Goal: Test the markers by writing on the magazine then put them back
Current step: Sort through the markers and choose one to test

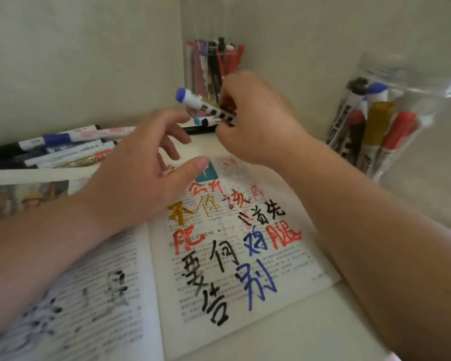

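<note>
Head view: at far left, loose markers [57, 149] lie on the bench [310, 324]. Your left grip [141, 178] hovers, fingers apart, over the open magazine [208, 277]. The blue-capped marker [206, 106] is above the page's top edge, and your right grip [258, 118] is clamped on it. Expect a light, stiff, smooth barrel, best held mid-barrel. The fist hides its rear end. Blur obscures whether a second marker beneath is held.
</note>
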`<state>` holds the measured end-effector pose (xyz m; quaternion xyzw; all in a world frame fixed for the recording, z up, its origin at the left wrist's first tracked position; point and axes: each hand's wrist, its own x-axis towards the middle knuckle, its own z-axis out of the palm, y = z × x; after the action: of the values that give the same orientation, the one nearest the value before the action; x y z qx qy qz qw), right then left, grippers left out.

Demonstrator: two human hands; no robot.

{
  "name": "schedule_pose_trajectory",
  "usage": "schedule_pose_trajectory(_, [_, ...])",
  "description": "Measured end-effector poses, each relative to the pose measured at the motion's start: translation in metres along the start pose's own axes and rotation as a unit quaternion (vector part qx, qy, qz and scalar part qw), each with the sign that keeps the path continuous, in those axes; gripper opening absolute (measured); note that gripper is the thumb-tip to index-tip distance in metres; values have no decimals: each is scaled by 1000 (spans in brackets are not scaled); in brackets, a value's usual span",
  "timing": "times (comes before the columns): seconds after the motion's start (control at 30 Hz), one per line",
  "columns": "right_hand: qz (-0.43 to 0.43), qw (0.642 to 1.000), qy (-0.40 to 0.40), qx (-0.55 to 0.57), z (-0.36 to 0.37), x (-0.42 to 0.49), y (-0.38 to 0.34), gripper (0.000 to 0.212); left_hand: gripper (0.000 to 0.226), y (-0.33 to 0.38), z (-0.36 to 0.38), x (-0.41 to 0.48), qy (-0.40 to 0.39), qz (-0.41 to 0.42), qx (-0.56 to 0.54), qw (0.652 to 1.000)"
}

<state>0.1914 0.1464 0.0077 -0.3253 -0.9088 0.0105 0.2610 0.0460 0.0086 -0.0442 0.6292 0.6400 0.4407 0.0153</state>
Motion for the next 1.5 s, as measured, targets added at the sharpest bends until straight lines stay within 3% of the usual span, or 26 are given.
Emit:
schedule_pose_trajectory(0.07, [-15, 991, 35, 128, 1, -5, -13, 17, 64, -2, 1, 1, 31, -10, -32, 999])
schedule_pose_trajectory(0.13, [30, 955, -12, 295, 4, -10, -20, 18, 69, -2, 2, 3, 37, -29, -47, 998])
schedule_pose_trajectory(0.2, [60, 898, -97, 425, 7, -12, -18, 16, 60, -4, 3, 3, 22, -42, -44, 998])
schedule_pose_trajectory(0.27, [51, 859, -160, 483, 8, -14, -11, 12, 38, -6, 2, 4, -4, -29, 0, 1000])
schedule_pose_trajectory(0.4, [13, 855, -175, 488, 8, -14, 1, 7, 20, -4, 1, 2, -32, 4, 72, 997])
schedule_pose_trajectory(0.67, [-27, 856, -108, 504, 12, -15, -6, 20, 10, -3, -2, 1, -71, 30, 4, 997])
schedule_pose_trajectory(0.9, [-22, 829, -104, 548, 13, -15, -11, 19, 13, -4, -5, 2, -51, 32, -10, 998])
schedule_pose_trajectory(1.0, [-25, 825, -105, 555, 12, -15, -11, 14, 26, 0, -3, 2, -48, 16, -28, 998])
schedule_pose_trajectory(1.13, [-31, 827, -99, 552, 10, -15, -9, 9, 35, 0, -3, 3, -39, 0, -60, 997])
schedule_pose_trajectory(1.23, [-25, 835, -91, 543, 10, -15, -8, 12, 41, -2, -3, 0, -74, -27, -149, 986])
schedule_pose_trajectory(1.33, [-12, 840, -76, 537, 10, -14, -4, 15, 20, -5, -4, 0, -78, -44, -200, 976])
schedule_pose_trajectory(1.5, [4, 847, -57, 528, 11, -12, 1, 22, 33, -7, -4, 3, -16, -56, -159, 986])
